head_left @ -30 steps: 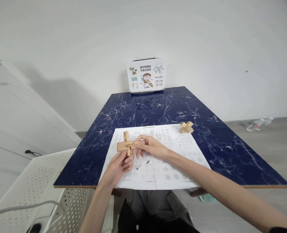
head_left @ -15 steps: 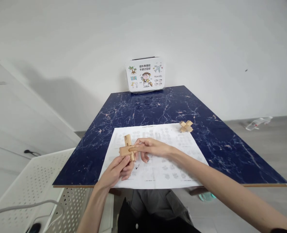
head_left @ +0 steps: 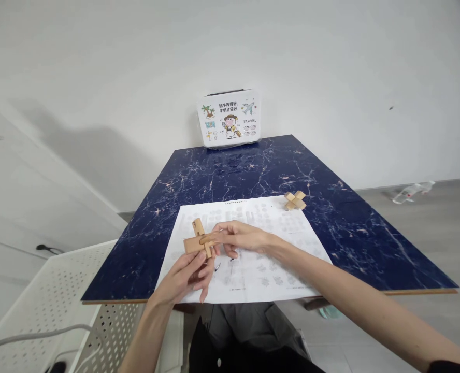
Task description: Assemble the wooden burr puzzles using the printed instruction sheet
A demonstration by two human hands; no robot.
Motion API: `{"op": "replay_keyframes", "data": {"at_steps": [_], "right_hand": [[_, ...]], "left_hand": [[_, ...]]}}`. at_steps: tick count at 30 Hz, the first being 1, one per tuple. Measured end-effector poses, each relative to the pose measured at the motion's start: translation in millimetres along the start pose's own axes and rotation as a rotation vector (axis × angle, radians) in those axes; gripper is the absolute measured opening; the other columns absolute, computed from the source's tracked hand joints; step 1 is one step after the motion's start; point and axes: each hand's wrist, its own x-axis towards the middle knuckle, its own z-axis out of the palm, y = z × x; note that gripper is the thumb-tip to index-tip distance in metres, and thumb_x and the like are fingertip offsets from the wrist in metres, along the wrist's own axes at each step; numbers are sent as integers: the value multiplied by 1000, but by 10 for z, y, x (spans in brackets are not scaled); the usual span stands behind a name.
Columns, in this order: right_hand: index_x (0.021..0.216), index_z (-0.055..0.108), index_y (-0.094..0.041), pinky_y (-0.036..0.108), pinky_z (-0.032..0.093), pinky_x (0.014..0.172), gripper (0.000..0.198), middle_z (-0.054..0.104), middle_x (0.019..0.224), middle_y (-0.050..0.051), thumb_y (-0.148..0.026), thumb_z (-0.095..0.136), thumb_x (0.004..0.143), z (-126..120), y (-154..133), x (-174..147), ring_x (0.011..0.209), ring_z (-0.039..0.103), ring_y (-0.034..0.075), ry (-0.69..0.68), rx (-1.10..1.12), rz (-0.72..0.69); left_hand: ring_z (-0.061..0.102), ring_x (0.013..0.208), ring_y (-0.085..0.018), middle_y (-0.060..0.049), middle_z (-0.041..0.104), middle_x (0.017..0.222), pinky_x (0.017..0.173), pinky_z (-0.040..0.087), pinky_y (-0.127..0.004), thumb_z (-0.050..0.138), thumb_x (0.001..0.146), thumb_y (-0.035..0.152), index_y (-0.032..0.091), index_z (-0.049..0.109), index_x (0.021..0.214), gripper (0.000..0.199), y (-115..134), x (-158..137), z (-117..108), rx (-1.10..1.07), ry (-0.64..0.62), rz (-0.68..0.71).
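Several light wooden pieces, crossed and fitted together, form a wooden burr puzzle [head_left: 194,244] above the left part of a printed paper sheet [head_left: 249,282]. My left hand [head_left: 189,274] grips its lower side, thumb on top. From the right, my right hand [head_left: 235,238] pinches the puzzle at its right side, where the fingers partly hide a piece. A dark mark shows on the upright piece. At the sheet's upper right corner lies another wooden puzzle [head_left: 295,200], star-like and apart from both hands.
A dark blue marble-patterned table [head_left: 230,173] carries the sheet. At its back, a white case with cartoon prints [head_left: 230,119] leans near the wall. To the left stands a white perforated cart [head_left: 59,290] with a grey cable [head_left: 39,334]. A clear plastic item [head_left: 412,192] lies on the floor at right.
Both hands and the held puzzle have shifted slightly left, and the puzzle is tilted a little differently. My left hand's lower fingers have spread. The view has also moved slightly.
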Motion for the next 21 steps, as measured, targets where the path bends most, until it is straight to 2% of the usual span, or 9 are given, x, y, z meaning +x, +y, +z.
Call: {"op": "replay_keyframes", "data": {"at_steps": [4, 6, 10, 15, 18, 21], "right_hand": [[93, 58, -20, 22, 40, 46, 40, 71, 79, -2, -58, 73, 90, 29, 69, 62, 46, 52, 6, 108, -15, -95], [94, 58, -20, 22, 41, 47, 40, 72, 80, -2, -58, 72, 90, 23, 77, 70, 46, 53, 6, 112, -14, -113], [99, 61, -20, 22, 40, 46, 37, 72, 80, -2, -55, 71, 93, -10, 26, 30, 45, 53, 6, 13, -13, -82], [96, 63, -18, 21, 38, 45, 35, 73, 79, -1, -52, 69, 95, -39, -55, -40, 43, 52, 5, -93, -17, -12], [96, 63, -18, 21, 36, 45, 32, 73, 79, 0, -49, 70, 95, -44, -46, -54, 43, 50, 5, -109, -7, 1], [97, 64, -17, 21, 34, 43, 31, 73, 77, -1, -47, 71, 94, -33, -5, -43, 42, 48, 5, -89, 12, -3]], "left_hand": [[22, 42, -2, 9, 38, 63, 37, 46, -15, 73, 93, 47, 16, 65, 91, 33, 9, 31, 24, -78, 173, 69], [20, 40, -2, 9, 39, 59, 37, 45, -15, 72, 93, 48, 15, 65, 90, 34, 4, 30, 33, -75, 215, 85], [28, 38, -5, 7, 46, 52, 43, 55, -24, 70, 94, 50, 14, 66, 90, 36, -3, -11, 42, -3, 137, 44], [47, 40, -9, 2, 57, 54, 60, 64, -39, 67, 97, 49, 16, 64, 90, 34, -17, -67, 16, 47, -23, -46], [52, 41, -11, 1, 60, 54, 68, 65, -43, 68, 96, 49, 16, 62, 88, 34, -20, -76, 29, 61, -46, -72], [52, 41, -10, 3, 57, 53, 67, 63, -39, 69, 95, 50, 16, 62, 90, 35, 6, -66, 113, 50, -16, -67]]}}
